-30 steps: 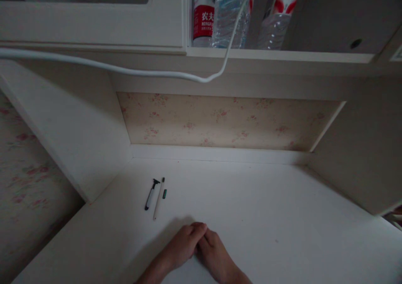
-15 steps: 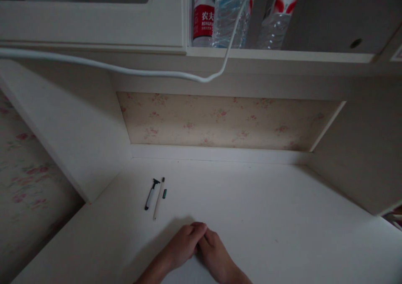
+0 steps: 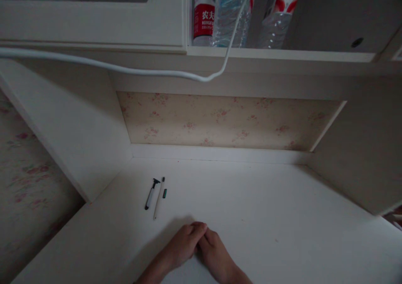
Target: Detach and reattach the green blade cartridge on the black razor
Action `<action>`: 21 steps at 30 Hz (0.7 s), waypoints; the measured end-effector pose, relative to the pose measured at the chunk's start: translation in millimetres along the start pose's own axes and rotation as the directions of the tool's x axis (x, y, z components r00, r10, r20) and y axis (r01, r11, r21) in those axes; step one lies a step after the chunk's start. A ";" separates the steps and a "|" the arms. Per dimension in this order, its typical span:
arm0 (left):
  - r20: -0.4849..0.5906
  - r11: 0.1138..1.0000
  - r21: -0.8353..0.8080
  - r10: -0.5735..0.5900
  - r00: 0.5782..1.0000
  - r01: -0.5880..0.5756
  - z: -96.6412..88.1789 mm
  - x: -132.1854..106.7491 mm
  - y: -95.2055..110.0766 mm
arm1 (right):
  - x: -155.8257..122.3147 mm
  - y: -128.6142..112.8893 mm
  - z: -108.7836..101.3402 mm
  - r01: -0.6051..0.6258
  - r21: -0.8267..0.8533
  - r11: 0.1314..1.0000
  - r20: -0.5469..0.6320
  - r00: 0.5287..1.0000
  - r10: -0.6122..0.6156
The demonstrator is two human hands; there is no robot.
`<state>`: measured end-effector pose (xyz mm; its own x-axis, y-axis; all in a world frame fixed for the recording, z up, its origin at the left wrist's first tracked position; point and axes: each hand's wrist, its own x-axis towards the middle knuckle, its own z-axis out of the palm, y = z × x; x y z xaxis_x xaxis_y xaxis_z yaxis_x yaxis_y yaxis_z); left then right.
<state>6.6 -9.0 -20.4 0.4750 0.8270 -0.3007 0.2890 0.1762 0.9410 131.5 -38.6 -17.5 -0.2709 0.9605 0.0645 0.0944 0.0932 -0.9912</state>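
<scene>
Near the front of the white desk (image 3: 257,217), my left hand (image 3: 184,240) and my right hand (image 3: 213,248) are clasped together, fingers closed and touching. Nothing shows in either one, though the space between the palms is hidden. Beyond my left hand lie a razor (image 3: 151,194) with a black head and pale handle, a toothbrush (image 3: 158,199) with a light handle and dark bristles, and a small dark green and black piece (image 3: 165,193) whose kind I cannot tell. These three lie side by side, apart from my hands.
Overhead, a white cable (image 3: 150,72) sags in front of a cabinet (image 3: 94,29). Plastic bottles (image 3: 204,20) stand on its open shelf (image 3: 317,55). White side panels (image 3: 78,125) flank the desk, and floral wallpaper (image 3: 220,121) covers the back.
</scene>
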 end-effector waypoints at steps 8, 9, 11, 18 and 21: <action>0.012 1.000 -0.009 0.009 1.000 -0.009 0.6 0.7 -1.6 | 0.6 2.8 -0.8 0.012 -0.006 1.000 -0.014 1.000 -0.012; 0.012 1.000 -0.003 0.015 1.000 -0.015 0.7 0.5 -1.7 | 0.6 2.3 -0.7 0.012 -0.001 1.000 -0.015 1.000 -0.012; 0.000 0.999 0.027 0.032 0.999 -0.032 1.0 0.3 -1.8 | 0.6 1.4 -0.4 0.018 0.018 1.000 -0.011 1.000 -0.018; -0.076 0.988 0.125 0.099 0.992 -0.089 4.1 -5.3 7.6 | 0.1 14.7 3.8 0.083 0.007 0.997 -0.132 0.988 -0.082; -0.131 0.975 0.130 0.195 0.972 -0.179 6.1 -11.0 11.7 | -0.9 21.2 5.5 0.156 -0.039 0.987 -0.215 0.963 -0.160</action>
<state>9.9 -19.3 -7.0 0.4090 0.9083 -0.0880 0.3051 -0.0452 0.9513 128.5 -38.9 -39.2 -0.0697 0.9667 0.2461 0.0879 0.2517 -0.9638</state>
